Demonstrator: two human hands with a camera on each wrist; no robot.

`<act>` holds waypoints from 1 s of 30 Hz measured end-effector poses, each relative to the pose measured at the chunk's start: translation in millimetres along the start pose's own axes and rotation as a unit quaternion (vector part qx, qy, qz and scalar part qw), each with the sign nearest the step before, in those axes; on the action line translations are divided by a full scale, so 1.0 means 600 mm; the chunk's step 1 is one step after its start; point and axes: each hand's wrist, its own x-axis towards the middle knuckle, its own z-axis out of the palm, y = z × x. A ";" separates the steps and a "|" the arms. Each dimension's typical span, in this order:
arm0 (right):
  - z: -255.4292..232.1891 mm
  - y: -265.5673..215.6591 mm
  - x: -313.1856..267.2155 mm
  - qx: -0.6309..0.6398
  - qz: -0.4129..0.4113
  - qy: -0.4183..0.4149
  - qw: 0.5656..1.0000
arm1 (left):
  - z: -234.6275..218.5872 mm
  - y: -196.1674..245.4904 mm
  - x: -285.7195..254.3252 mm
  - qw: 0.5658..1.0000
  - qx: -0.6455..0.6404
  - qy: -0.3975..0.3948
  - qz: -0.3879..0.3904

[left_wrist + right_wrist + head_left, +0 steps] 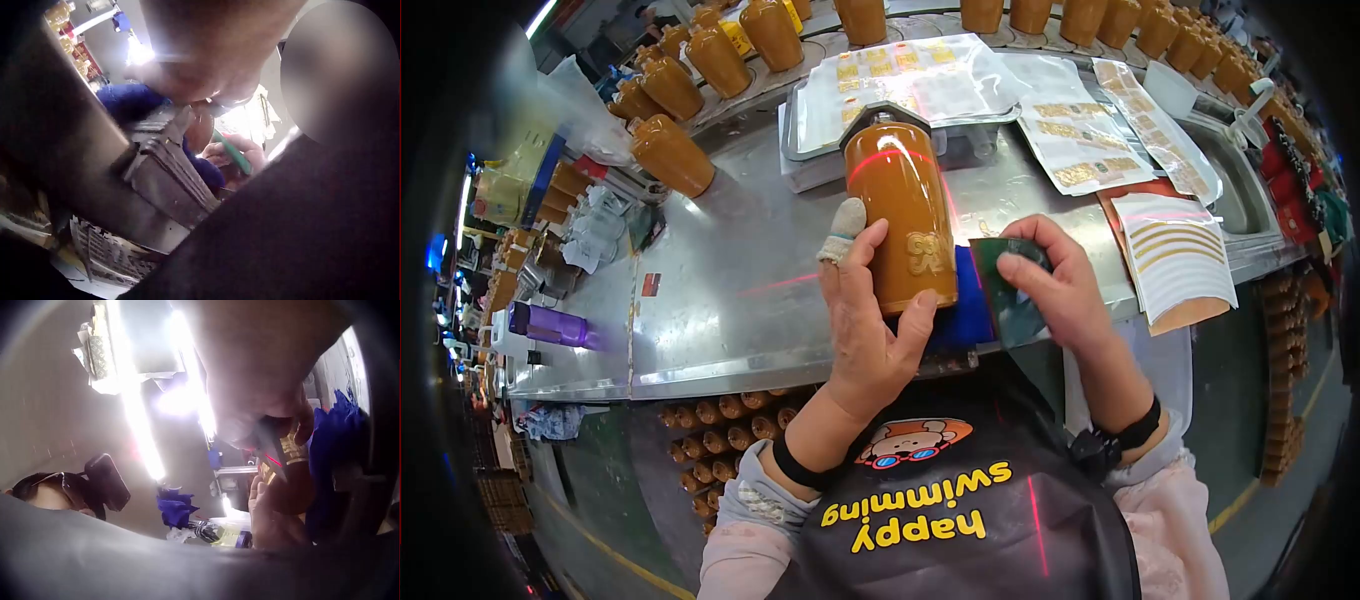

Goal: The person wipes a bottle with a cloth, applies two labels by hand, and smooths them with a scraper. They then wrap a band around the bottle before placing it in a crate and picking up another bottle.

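In the head view a glossy brown bottle lies in the middle, its base toward me and its far end at a dark angular holder. A raised gold emblem sits near its base. My left hand holds the bottle at the base end, thumb at the near edge and fingers along the left side. One fingertip wears a knitted cover. Just right of the bottle, my right hand pinches a dark green flat sheet between thumb and fingers. Its green edge shows in the left wrist view.
Blue cloth lies under the bottle's near end on the metal table. Behind are a tray with gold sticker sheets, and a row of brown bottles. White sheets with gold arcs lie at right, beside a sink.
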 end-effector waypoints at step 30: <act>0.007 -0.025 0.114 -0.082 -0.367 0.301 0.876 | 0.122 0.141 -0.078 0.737 -0.430 -0.358 -0.378</act>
